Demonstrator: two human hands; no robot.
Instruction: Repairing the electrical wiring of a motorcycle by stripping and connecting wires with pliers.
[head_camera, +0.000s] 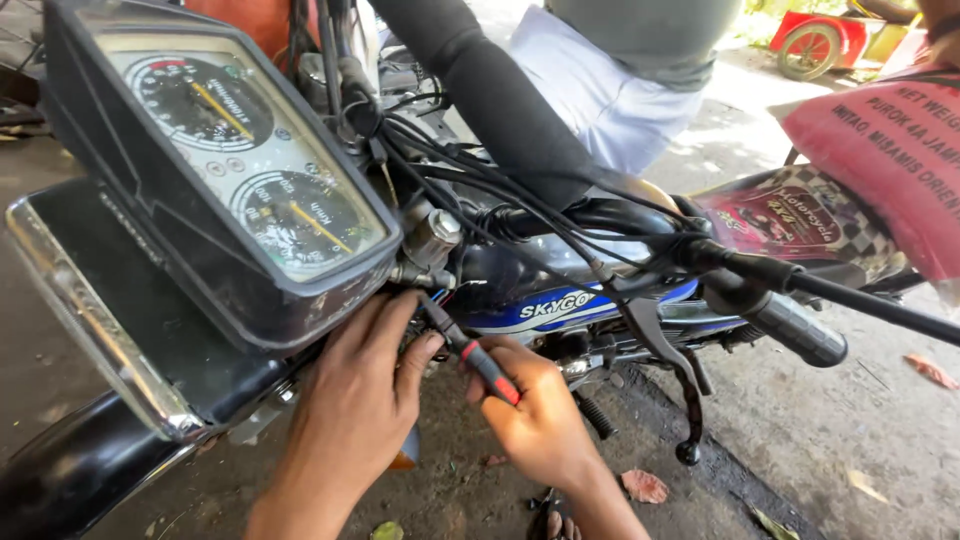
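My right hand (535, 410) grips a screwdriver with a black and red handle (478, 360), its tip pointing up and left under the motorcycle's instrument cluster (235, 170). My left hand (355, 400) rests just left of it, fingers pressed against the underside of the cluster where the tool's tip goes; what the fingers hold there is hidden. Both hands are beside the headlight housing (110, 310) and below the handlebar (640, 225).
Another person in a dark sleeve (500, 100) holds the handlebar from the far side. A bundle of black cables (470, 185) crosses above my hands. The handlebar grip (795, 330) and brake lever (665, 370) jut right. A red sack (890, 150) lies on the seat. Dirt ground lies below.
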